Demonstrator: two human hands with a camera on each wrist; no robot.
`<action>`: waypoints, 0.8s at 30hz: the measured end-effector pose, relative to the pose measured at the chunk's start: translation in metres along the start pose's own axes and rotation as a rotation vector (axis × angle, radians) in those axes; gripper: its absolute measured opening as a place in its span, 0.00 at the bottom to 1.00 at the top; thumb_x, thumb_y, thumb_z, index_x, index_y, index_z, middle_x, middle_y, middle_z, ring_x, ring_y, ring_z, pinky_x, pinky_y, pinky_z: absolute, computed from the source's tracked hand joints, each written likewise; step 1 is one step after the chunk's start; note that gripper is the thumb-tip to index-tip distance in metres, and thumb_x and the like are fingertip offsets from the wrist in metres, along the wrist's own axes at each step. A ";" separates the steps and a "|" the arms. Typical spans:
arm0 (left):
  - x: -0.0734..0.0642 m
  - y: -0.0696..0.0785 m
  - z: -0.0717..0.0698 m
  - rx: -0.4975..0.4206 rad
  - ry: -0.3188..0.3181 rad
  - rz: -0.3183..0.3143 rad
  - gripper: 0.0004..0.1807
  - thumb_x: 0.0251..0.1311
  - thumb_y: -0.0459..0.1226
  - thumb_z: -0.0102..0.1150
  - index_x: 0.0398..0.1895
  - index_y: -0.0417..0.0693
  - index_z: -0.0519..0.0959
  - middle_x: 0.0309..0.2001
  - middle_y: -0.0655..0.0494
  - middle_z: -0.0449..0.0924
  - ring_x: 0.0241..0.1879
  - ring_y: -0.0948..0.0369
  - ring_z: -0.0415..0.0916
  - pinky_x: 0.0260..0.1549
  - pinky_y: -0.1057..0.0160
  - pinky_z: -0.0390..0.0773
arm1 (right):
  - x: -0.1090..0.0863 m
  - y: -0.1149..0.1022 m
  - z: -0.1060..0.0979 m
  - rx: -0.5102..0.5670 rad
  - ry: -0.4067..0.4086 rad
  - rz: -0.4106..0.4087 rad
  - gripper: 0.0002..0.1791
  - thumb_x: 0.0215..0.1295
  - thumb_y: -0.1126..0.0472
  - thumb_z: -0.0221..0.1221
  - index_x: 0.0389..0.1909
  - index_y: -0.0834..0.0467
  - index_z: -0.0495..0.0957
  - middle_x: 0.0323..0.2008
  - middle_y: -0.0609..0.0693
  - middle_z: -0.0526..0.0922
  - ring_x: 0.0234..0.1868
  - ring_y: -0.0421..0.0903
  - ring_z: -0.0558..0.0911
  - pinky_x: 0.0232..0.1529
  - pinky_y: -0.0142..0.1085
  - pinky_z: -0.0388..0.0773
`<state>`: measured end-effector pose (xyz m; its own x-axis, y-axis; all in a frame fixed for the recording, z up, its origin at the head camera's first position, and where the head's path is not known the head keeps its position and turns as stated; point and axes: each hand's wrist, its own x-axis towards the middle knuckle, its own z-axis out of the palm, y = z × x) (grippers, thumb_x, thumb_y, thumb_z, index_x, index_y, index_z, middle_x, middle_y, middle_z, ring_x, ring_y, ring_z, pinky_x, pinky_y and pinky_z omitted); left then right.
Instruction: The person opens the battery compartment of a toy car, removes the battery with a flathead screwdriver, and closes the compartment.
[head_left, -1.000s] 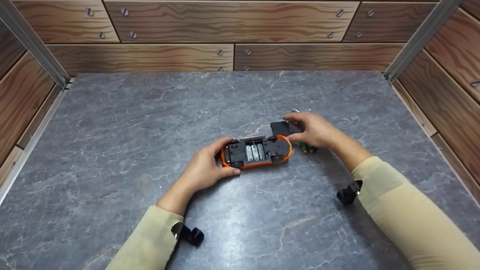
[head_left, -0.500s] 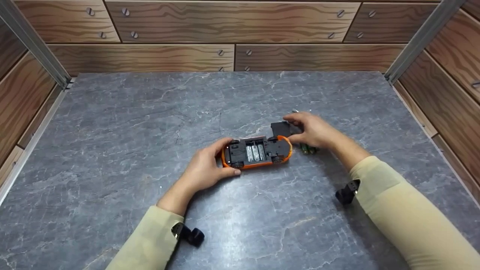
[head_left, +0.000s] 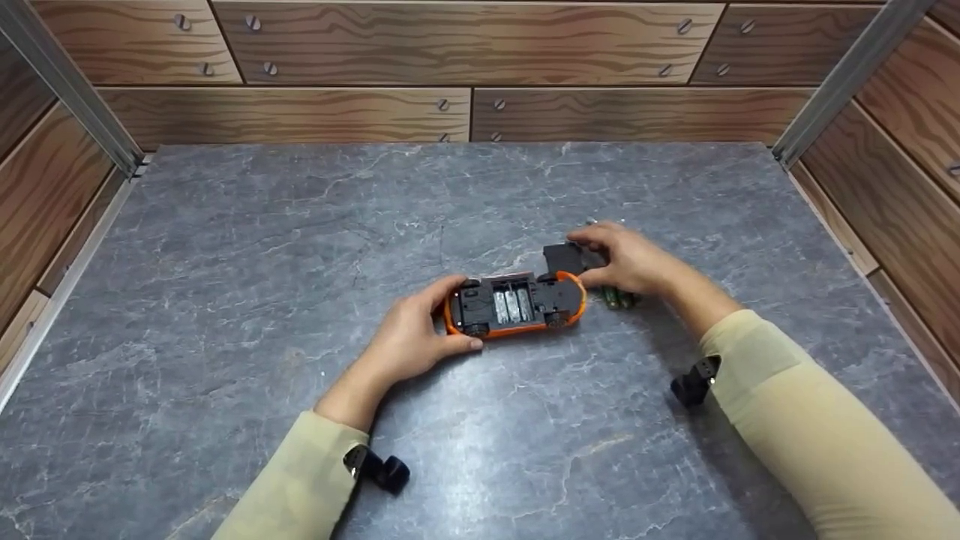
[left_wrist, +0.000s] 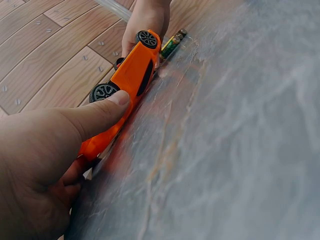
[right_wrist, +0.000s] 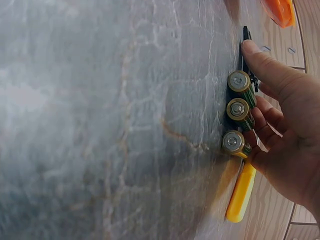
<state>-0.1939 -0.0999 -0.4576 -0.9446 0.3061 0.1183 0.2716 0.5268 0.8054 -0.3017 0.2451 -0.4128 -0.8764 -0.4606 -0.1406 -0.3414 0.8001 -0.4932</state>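
Observation:
An orange toy car (head_left: 514, 304) lies upside down, its black underside up. Three silvery cylinders (head_left: 512, 302) sit in its uncovered battery compartment. My left hand (head_left: 412, 330) grips the car's left end, thumb along the near side; the left wrist view shows the thumb (left_wrist: 102, 116) on the orange body beside a wheel. Just past the car's right end, my right hand (head_left: 634, 259) holds a flat black battery cover (head_left: 562, 259) between thumb and fingers. Green-and-gold batteries (right_wrist: 239, 107) lie in a row beneath that hand, partly hidden in the head view.
A yellow handle (right_wrist: 241, 192) lies beyond the batteries in the right wrist view; the rest of that tool is hidden. The grey marbled tabletop (head_left: 300, 225) is bordered by wood-patterned walls (head_left: 465, 45) at the back and sides.

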 end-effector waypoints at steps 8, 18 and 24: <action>0.001 0.000 0.000 0.012 -0.005 -0.007 0.50 0.49 0.46 0.86 0.77 0.53 0.72 0.69 0.51 0.79 0.69 0.52 0.74 0.73 0.52 0.68 | 0.000 0.001 -0.001 -0.009 -0.019 -0.005 0.39 0.64 0.54 0.72 0.75 0.56 0.73 0.74 0.65 0.66 0.69 0.69 0.72 0.71 0.67 0.66; 0.001 -0.001 0.000 0.008 0.004 0.016 0.50 0.48 0.46 0.86 0.77 0.52 0.72 0.68 0.51 0.80 0.68 0.52 0.75 0.72 0.52 0.68 | 0.002 0.000 -0.001 0.041 0.006 -0.002 0.33 0.62 0.56 0.75 0.66 0.62 0.78 0.64 0.65 0.75 0.63 0.64 0.76 0.71 0.61 0.68; 0.001 -0.001 0.001 0.010 0.005 0.009 0.51 0.48 0.46 0.86 0.77 0.52 0.71 0.69 0.50 0.79 0.69 0.51 0.74 0.73 0.50 0.68 | 0.002 -0.003 -0.002 0.121 0.032 0.046 0.36 0.62 0.59 0.75 0.68 0.68 0.74 0.60 0.66 0.81 0.62 0.62 0.79 0.69 0.56 0.73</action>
<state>-0.1949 -0.0994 -0.4582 -0.9432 0.3065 0.1283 0.2815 0.5318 0.7987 -0.3030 0.2428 -0.4100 -0.9011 -0.4106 -0.1390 -0.2590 0.7670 -0.5871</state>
